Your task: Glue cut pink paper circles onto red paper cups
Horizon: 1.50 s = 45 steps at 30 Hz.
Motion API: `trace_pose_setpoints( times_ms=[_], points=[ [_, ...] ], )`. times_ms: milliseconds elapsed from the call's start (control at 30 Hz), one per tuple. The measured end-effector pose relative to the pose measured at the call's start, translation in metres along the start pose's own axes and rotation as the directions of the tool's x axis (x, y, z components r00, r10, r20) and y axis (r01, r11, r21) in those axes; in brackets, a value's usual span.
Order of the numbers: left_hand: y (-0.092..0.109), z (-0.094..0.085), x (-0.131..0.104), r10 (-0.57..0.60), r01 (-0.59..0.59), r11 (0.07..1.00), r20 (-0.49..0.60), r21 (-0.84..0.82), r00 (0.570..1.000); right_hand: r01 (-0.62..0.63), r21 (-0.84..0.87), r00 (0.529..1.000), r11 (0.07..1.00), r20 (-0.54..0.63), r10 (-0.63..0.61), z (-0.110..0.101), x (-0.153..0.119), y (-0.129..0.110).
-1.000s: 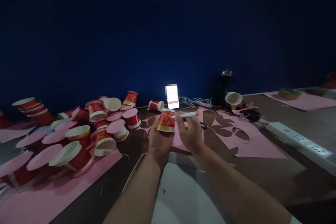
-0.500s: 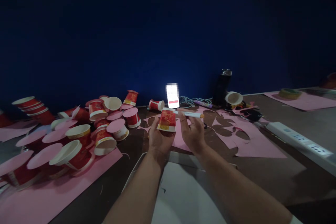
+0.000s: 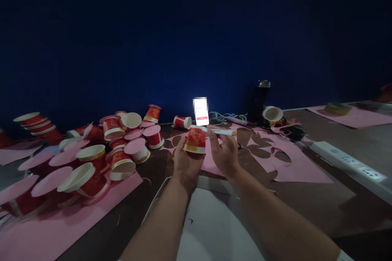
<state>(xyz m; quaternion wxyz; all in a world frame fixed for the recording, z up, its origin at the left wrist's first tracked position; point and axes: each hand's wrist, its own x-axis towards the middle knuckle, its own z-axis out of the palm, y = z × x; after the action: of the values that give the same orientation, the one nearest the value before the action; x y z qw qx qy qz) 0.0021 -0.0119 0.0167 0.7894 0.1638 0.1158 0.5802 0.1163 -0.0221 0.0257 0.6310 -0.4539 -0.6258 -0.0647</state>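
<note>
My left hand (image 3: pixel 185 166) is closed around a red paper cup (image 3: pixel 195 139) with gold print, held bottom up with its white rim low. To its right, my right hand (image 3: pixel 226 155) grips a white marker pen (image 3: pixel 226 132) with an orange end, lying nearly level. The pen's other end is at the upper right edge of the cup; whether it touches, I cannot tell. Just behind them stands a lit phone (image 3: pixel 201 116). Another red cup (image 3: pixel 181 122) lies on its side left of the phone.
Many red cups, several with pink paper discs (image 3: pixel 52 181), crowd the left. Cut pink paper (image 3: pixel 301 167) lies to the right, near a power strip (image 3: pixel 349 161). A dark bottle (image 3: pixel 259 102) stands at the back by a blue partition (image 3: pixel 153 49). A white board (image 3: pixel 214 224) lies under my forearms.
Almost nothing differs. Both hands keep their hold on the cup and the pen, and the view has shifted very slightly.
</note>
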Motion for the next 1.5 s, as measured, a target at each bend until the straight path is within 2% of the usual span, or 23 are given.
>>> trace_pose_setpoints(
  times_ms=[167, 633, 733, 833, 900, 967, 1033, 1133, 1200, 1300, 1400, 1500],
  points=[
    [0.002, 0.001, -0.001, -0.006, 0.006, 1.0, -0.042, 0.003, 0.999, -0.02, -0.027, 1.0, 0.999, -0.004, 0.02, 0.0, 0.0, 0.0],
    [0.003, 0.004, -0.003, 0.007, -0.006, 1.0, -0.058, 0.015, 0.998, -0.037, -0.016, 0.999, 0.999, 0.016, 0.037, -0.001, 0.001, 0.002],
    [0.004, 0.005, -0.004, -0.002, 0.003, 1.0, -0.068, 0.012, 0.998, -0.103, 0.046, 0.995, 0.994, 0.0, 0.103, -0.001, 0.002, 0.0],
    [0.005, 0.006, -0.004, -0.015, 0.016, 1.0, -0.097, 0.009, 0.995, -0.303, 0.255, 0.95, 0.918, 0.004, 0.312, 0.001, 0.005, 0.003],
    [0.006, 0.007, -0.005, -0.024, 0.024, 1.0, -0.117, 0.0, 0.993, -0.438, 0.437, 0.888, 0.786, 0.072, 0.455, 0.005, 0.007, 0.008],
    [0.006, 0.008, -0.005, -0.031, 0.028, 0.999, -0.13, -0.023, 0.991, -0.558, 0.547, 0.814, 0.624, 0.214, 0.54, 0.008, 0.007, 0.012],
    [0.006, 0.008, -0.006, -0.033, 0.027, 0.998, -0.135, -0.049, 0.99, -0.66, 0.56, 0.742, 0.501, 0.385, 0.548, 0.01, 0.005, 0.013],
    [0.006, 0.008, -0.007, -0.046, 0.04, 0.998, -0.11, -0.056, 0.993, -0.738, 0.536, 0.675, 0.411, 0.599, 0.43, 0.01, 0.001, 0.01],
    [0.005, 0.008, -0.008, -0.051, 0.048, 0.998, -0.085, -0.043, 0.995, -0.748, 0.553, 0.663, 0.367, 0.652, 0.368, 0.01, -0.002, 0.006],
    [0.0, 0.01, -0.007, -0.022, 0.021, 0.999, -0.054, -0.024, 0.998, -0.738, 0.586, 0.673, 0.333, 0.609, 0.419, 0.014, -0.005, 0.003],
    [-0.009, 0.011, -0.004, 0.025, -0.025, 1.0, 0.007, -0.005, 1.0, -0.732, 0.557, 0.674, 0.393, 0.507, 0.537, 0.019, -0.005, 0.006],
    [-0.017, 0.009, -0.002, 0.053, -0.053, 0.998, 0.026, 0.034, 0.998, -0.706, 0.525, 0.7, 0.475, 0.415, 0.581, 0.021, -0.006, 0.009]
  ],
)
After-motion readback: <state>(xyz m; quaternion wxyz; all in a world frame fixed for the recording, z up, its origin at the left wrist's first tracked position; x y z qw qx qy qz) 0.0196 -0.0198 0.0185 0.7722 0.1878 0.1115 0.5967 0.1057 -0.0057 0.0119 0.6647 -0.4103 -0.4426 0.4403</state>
